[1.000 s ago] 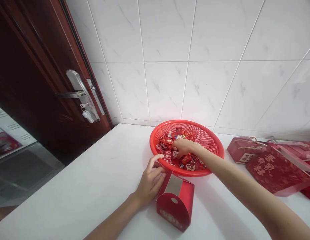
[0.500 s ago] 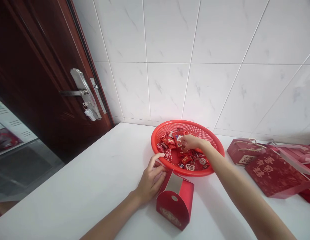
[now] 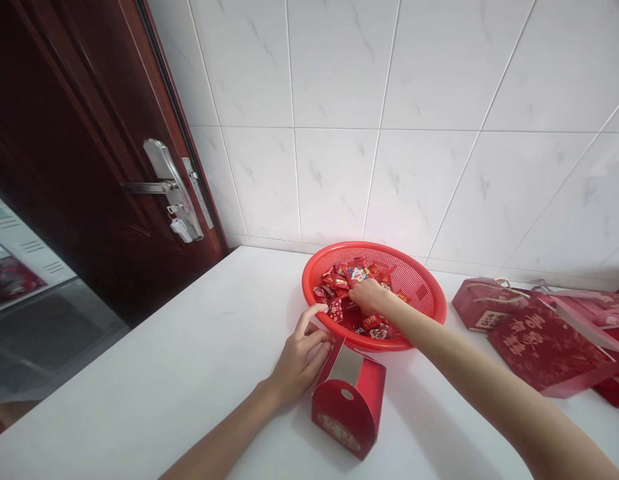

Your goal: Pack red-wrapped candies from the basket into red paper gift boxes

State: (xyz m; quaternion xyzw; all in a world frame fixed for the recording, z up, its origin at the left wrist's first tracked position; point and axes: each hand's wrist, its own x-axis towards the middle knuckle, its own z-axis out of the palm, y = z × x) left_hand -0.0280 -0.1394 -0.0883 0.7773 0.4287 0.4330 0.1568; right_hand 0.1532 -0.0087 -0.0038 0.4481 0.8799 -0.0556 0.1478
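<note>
A red plastic basket holds many small wrapped candies, mostly in red wrappers. My right hand reaches down among them, its fingers curled and their tips hidden by the hand, so whatever they grip does not show. At the near left side of the basket, my left hand rests with its fingers apart. One fingertip lies over the rim, and the other fingers bend beside a red gift box with a rounded end panel. This box stands in front of the basket; its inside cannot be seen.
On the right of the white table lie a small red box with a rope handle and a larger red gift bag. A tiled wall rises behind. To the left is a dark wooden door with a key in its lock.
My right hand has shifted left and slightly nearer within the basket, over other candies. The left hand and the gift box have stayed almost where they were.
</note>
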